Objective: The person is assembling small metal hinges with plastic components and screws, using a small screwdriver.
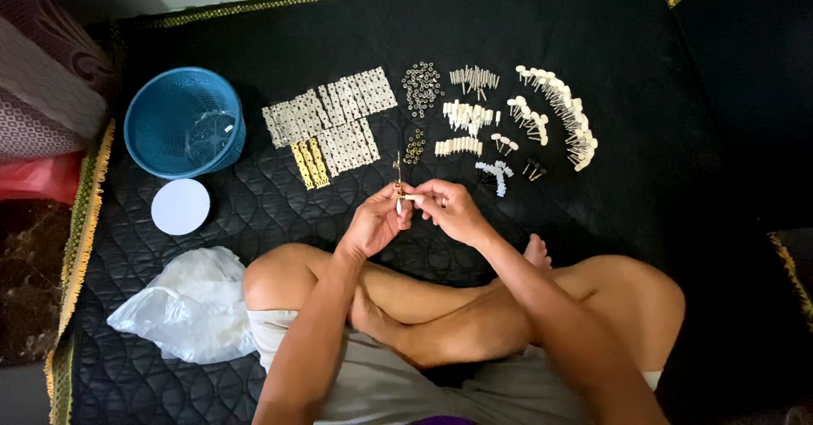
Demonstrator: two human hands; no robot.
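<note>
- Sitting cross-legged on a black quilted mat [593,44], person w/ both hands meeting at frame centre, just above the knees.
- Left hand [373,226]: fingers closed round a thin upright metal pin [396,171], gold-ish, sticking up toward 12 o'clock from the fist. Grip tight on it.
- Right hand [449,209]: thumb + forefinger pinched on a small white tube piece [412,197], held horizontal, its tip touching the pin at the left hand's fingertips.
- Too small to tell if the white piece is already on the pin or just against it.
- At 12 from the hands: pile of small round metal rings [421,86]; a smaller darker cluster [414,147] sits between that pile and the hands.
- At 11: flat perforated strips [330,112], whitish, laid side by side in rows; two yellow strips [310,163] at their lower edge.
- At 1–2: rows of white-capped pins [555,107] in an arc, plus short white tubes [458,146] and a bunch of thin metal pins [474,78] above.
- At 10: blue plastic basket [182,120], clear wrap inside; white round lid [180,206] just below it.
- At 8: crumpled clear plastic bag [186,306], touching the person's left knee.
</note>
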